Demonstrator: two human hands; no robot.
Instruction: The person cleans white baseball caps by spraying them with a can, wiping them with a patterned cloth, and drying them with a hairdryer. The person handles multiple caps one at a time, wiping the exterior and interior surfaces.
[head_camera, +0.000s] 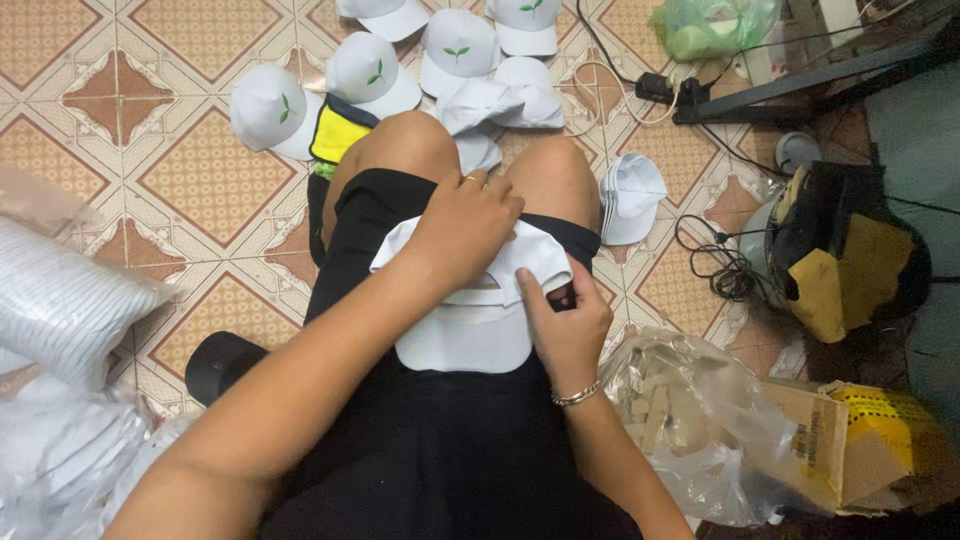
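That white fabric cap with the flat stiff brim (470, 330) sits on the lap, looks light and floppy up top. Left hand (462, 228) presses the crown, fingers curled; right hand (565, 325) pinches its side edge.

Left hand (462, 225) covers the white cap (480, 330) crown; cap's inside not visible. Cap stack (60, 300) cut off at left edge.
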